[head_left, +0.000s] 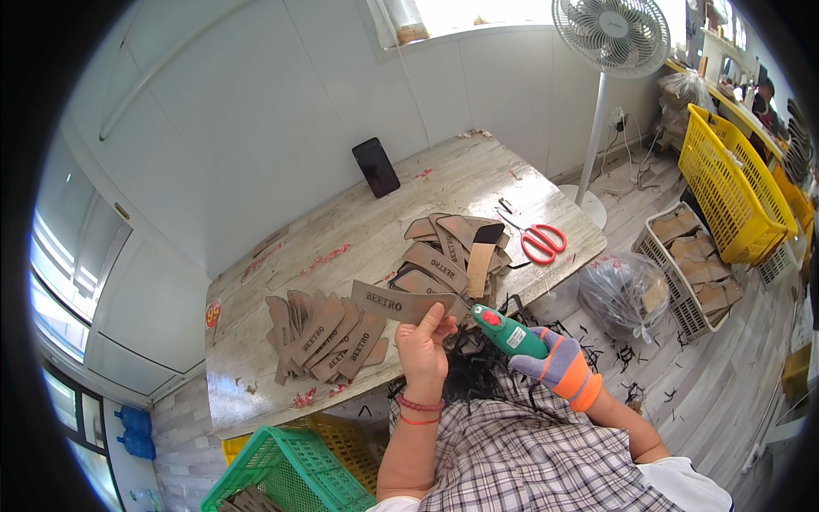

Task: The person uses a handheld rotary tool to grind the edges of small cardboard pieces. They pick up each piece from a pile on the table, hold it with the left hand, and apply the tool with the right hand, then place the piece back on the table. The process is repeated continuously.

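My left hand pinches a brown leather strap piece with stamped lettering, holding it up over the table's near edge. My right hand, in a purple and orange glove, grips a green glue gun whose red-tipped nozzle points at the strap's right end. Two fanned piles of similar brown strap pieces lie on the wooden table: one pile at the left of my left hand, another pile beyond it.
Red-handled scissors lie at the table's right end. A dark phone leans on the wall. A green basket sits below left. A standing fan, a yellow crate and a white basket of straps stand at the right.
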A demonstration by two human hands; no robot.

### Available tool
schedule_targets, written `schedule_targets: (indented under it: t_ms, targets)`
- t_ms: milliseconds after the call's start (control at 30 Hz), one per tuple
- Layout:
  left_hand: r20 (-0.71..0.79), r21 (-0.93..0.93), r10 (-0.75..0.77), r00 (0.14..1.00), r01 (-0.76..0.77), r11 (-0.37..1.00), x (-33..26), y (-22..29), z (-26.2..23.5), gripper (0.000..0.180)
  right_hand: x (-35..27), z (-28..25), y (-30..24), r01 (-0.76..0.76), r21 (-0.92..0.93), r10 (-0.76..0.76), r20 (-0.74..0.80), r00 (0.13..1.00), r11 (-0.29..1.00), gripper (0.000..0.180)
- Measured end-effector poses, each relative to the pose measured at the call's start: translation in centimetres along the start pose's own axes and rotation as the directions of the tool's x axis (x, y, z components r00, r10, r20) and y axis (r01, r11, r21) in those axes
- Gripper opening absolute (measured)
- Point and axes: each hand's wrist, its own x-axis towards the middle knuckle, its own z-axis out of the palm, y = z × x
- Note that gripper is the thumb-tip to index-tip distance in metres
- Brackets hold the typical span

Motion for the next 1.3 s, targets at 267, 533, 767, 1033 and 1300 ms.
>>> schedule_targets:
  t_ms: [267,533,767,1033,1300]
  targets:
    - [0.057,0.148,0.021,0.998,-0.030,0.988,0.0,0.2,0.2,0.008,0.0,-0.5,-0.1,0.013,-0.052,-0.013,0.001,1.000,0.999,0.056]
    - [0.145,0.313,0.010,0.989,-0.055,0.948,0.5,1.6,-0.4,0.006,0.2,-1.4,-0.1,0.012,-0.070,-0.008,0.052,0.999,0.998,0.055]
    - [0.123,0.335,0.045,0.991,-0.084,0.938,1.0,1.8,-2.3,0.008,0.5,-1.0,-1.1,-0.021,-0.062,0.027,0.090,0.996,0.998,0.057]
    - [-0.172,0.784,0.392,0.904,-0.116,0.610,10.8,0.0,-12.0,0.042,0.2,-0.8,0.4,-0.046,-0.015,0.047,0.026,0.999,0.999,0.052]
    - [0.031,0.970,0.252,0.967,0.032,-0.241,16.1,-3.1,-5.0,0.060,0.0,-0.9,1.3,0.006,-0.031,-0.007,-0.009,1.000,1.000,0.049]
